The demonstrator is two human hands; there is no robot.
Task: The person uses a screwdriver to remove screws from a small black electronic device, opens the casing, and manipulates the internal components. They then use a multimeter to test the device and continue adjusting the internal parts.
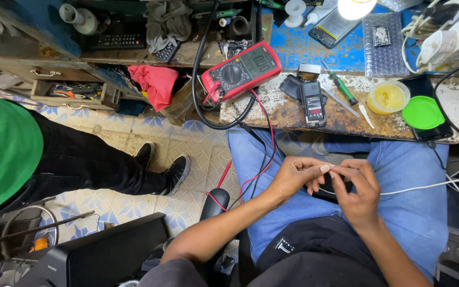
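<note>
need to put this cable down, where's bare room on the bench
Bare patch of bench between the red multimeter and the black phone. Crowded right of the phone: screwdriver, yellow tub, green lid.

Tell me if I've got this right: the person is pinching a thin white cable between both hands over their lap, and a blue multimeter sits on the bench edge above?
Not quite. The multimeter is red, not blue, as the head view shows. The rest holds: the left hand and right hand pinch the thin white cable over the lap, with the meter on the bench edge above.
</note>
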